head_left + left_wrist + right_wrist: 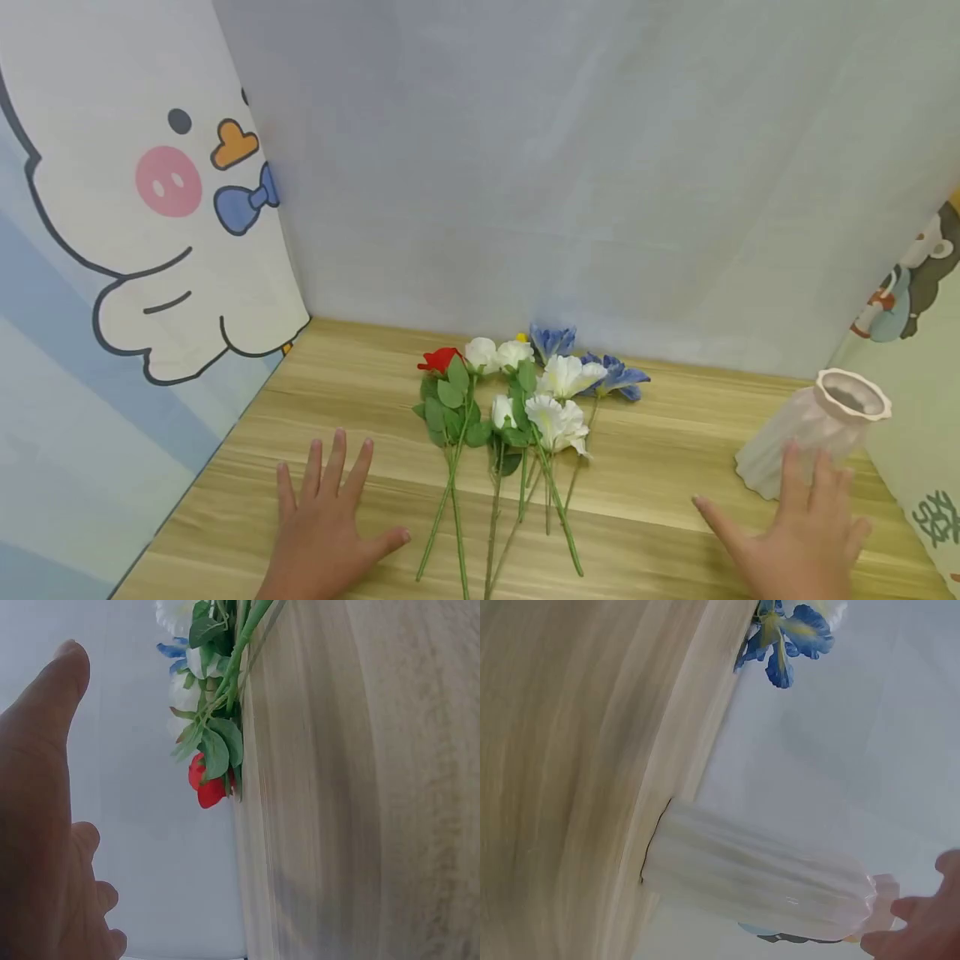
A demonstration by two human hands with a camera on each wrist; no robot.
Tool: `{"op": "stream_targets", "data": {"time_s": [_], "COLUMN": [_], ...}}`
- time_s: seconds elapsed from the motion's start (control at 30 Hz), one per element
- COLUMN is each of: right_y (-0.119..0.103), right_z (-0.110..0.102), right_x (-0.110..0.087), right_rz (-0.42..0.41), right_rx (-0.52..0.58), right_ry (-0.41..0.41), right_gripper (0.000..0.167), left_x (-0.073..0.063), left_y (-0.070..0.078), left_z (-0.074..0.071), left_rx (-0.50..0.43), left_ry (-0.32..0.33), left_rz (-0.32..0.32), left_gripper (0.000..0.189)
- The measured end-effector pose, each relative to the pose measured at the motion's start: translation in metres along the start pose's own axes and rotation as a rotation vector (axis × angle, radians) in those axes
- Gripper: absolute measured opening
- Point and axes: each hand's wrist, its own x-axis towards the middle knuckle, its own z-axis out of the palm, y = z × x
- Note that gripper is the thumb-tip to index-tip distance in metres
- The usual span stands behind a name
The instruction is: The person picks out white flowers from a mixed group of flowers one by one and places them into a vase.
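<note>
My left hand (322, 525) is spread with straight fingers over the table's left side, holding nothing. To its right lies a group of artificial flowers: a red rose (440, 359), white roses (482, 355), ruffled white flowers (558, 421) and blue irises (617, 377), their green stems (457, 533) crossing toward me. My right hand (798, 533), also spread and holding nothing, is nearest the pale ribbed vase (787, 433), its fingers overlapping the vase's lower part in the head view. Upright on the table, the vase (757, 870) also shows in the right wrist view, fingertips near its rim.
The wooden table (645, 500) ends at a grey-white cloth backdrop (562, 167). A cartoon-printed panel (105, 208) borders the left, and another printed panel (915, 400) stands at the right, close behind the vase.
</note>
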Motion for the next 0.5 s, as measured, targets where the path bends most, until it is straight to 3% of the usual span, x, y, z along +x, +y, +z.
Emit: {"op": "stream_targets", "data": {"time_s": [0.13, 0.23, 0.37, 0.5], "right_y": [0.006, 0.012, 0.019, 0.021], "right_z": [-0.002, -0.002, -0.002, -0.005], "right_x": [0.007, 0.012, 0.018, 0.028], "right_rz": [0.074, 0.126, 0.202, 0.295], "right_rx": [0.091, 0.153, 0.223, 0.318], "right_ry": [0.158, 0.233, 0.209, 0.105], "right_gripper": [0.128, 0.123, 0.122, 0.126], "left_x": [0.000, 0.001, 0.003, 0.004], "left_y": [0.001, 0.001, 0.000, -0.001], "left_z": [-0.002, -0.003, -0.002, 0.001], "left_rx": [-0.006, -0.018, -0.029, -0.038], "left_ry": [-0.007, -0.008, -0.007, -0.001], "left_rz": [0.001, -0.003, -0.006, -0.004], "left_gripper": [0.115, 0.115, 0.115, 0.115]}}
